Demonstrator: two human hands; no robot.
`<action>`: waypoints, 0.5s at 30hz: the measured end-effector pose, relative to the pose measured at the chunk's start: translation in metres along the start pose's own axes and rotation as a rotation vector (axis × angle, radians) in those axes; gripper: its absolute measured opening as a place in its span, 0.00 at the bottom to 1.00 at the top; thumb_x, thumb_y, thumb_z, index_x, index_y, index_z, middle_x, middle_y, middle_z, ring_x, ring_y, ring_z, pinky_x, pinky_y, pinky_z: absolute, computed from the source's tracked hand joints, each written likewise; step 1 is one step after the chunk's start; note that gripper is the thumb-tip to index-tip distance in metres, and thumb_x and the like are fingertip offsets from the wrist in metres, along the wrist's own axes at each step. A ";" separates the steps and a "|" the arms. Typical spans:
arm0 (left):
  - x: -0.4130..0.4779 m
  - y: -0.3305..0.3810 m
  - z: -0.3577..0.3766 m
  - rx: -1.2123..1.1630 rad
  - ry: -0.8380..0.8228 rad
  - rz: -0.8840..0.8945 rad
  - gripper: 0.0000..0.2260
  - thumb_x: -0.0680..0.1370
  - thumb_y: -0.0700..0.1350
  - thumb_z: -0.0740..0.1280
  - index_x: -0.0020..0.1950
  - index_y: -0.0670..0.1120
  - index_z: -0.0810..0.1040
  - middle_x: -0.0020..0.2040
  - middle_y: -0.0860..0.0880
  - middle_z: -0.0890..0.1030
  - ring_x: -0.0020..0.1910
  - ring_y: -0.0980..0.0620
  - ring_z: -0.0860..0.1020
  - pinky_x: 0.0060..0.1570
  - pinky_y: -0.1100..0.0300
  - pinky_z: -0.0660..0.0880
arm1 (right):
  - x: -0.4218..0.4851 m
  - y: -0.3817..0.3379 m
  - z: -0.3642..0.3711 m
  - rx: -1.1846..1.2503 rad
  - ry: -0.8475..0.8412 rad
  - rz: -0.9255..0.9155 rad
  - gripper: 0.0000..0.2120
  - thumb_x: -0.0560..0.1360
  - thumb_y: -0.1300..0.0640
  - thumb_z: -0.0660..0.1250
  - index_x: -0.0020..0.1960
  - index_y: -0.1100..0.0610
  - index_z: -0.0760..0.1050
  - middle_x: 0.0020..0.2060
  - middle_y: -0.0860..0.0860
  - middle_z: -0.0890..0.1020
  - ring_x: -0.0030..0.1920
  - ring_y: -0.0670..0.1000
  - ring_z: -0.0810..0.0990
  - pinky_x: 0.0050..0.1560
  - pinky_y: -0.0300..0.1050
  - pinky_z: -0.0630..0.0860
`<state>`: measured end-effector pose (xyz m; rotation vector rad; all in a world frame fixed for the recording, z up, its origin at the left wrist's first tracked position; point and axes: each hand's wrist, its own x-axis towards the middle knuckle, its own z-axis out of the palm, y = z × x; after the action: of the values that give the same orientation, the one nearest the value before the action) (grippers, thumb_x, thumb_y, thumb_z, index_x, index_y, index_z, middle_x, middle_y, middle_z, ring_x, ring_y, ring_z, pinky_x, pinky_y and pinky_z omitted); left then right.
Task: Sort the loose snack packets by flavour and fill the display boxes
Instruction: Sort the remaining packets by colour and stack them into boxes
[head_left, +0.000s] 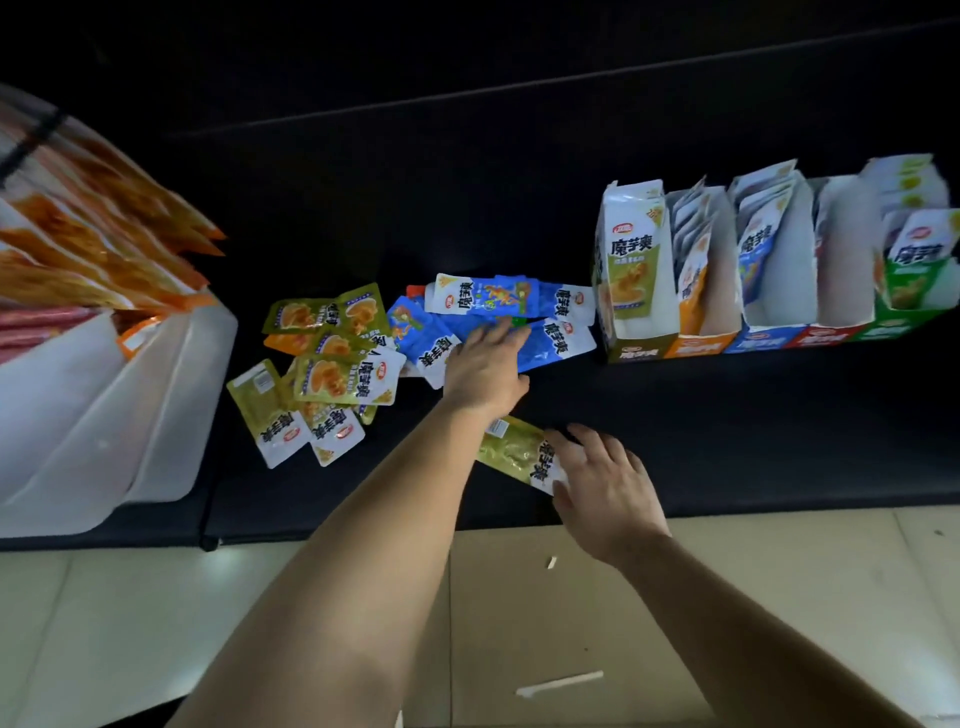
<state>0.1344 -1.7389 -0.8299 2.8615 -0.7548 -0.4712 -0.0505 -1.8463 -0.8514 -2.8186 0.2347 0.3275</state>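
Observation:
Loose snack packets lie on a black table (727, 426). Olive-yellow packets (324, 364) form a heap at the left, blue packets (498, 317) a heap beside them. My left hand (485, 364) rests with straight fingers on the blue packets. My right hand (602, 486) holds one olive packet (511, 451) near the table's front edge, thumb and fingers around its white end. A row of display boxes stands at the right: an olive box (631, 280), an orange box (701, 291), a blue box (769, 280), a red box (841, 291) and a green box (914, 270).
A white plastic bin (130, 405) with orange and red packets stands at the left on the table. Below the table's front edge is a tiled floor (779, 561) with scraps of paper (561, 683).

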 end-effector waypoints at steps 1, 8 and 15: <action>0.004 0.001 0.005 0.043 -0.028 0.010 0.33 0.79 0.55 0.68 0.81 0.55 0.58 0.81 0.52 0.58 0.80 0.45 0.56 0.75 0.44 0.59 | 0.000 0.008 0.000 0.012 0.012 0.049 0.29 0.78 0.46 0.61 0.78 0.48 0.59 0.75 0.49 0.64 0.72 0.54 0.66 0.69 0.52 0.67; -0.024 0.006 0.030 0.149 0.239 0.166 0.16 0.78 0.49 0.68 0.65 0.47 0.75 0.58 0.48 0.82 0.61 0.47 0.77 0.53 0.53 0.76 | 0.005 0.034 -0.004 0.041 0.048 0.140 0.29 0.80 0.47 0.60 0.79 0.48 0.58 0.71 0.51 0.68 0.68 0.55 0.68 0.65 0.52 0.71; -0.055 0.013 0.013 -0.281 0.182 -0.081 0.14 0.83 0.42 0.58 0.68 0.48 0.75 0.52 0.44 0.84 0.47 0.43 0.82 0.42 0.53 0.77 | 0.021 0.007 -0.024 0.328 0.079 0.263 0.26 0.81 0.47 0.61 0.76 0.52 0.64 0.67 0.54 0.73 0.66 0.59 0.70 0.60 0.55 0.72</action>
<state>0.0790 -1.7236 -0.8246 2.6332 -0.4997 -0.2942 -0.0269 -1.8632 -0.8367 -2.4791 0.6198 0.2105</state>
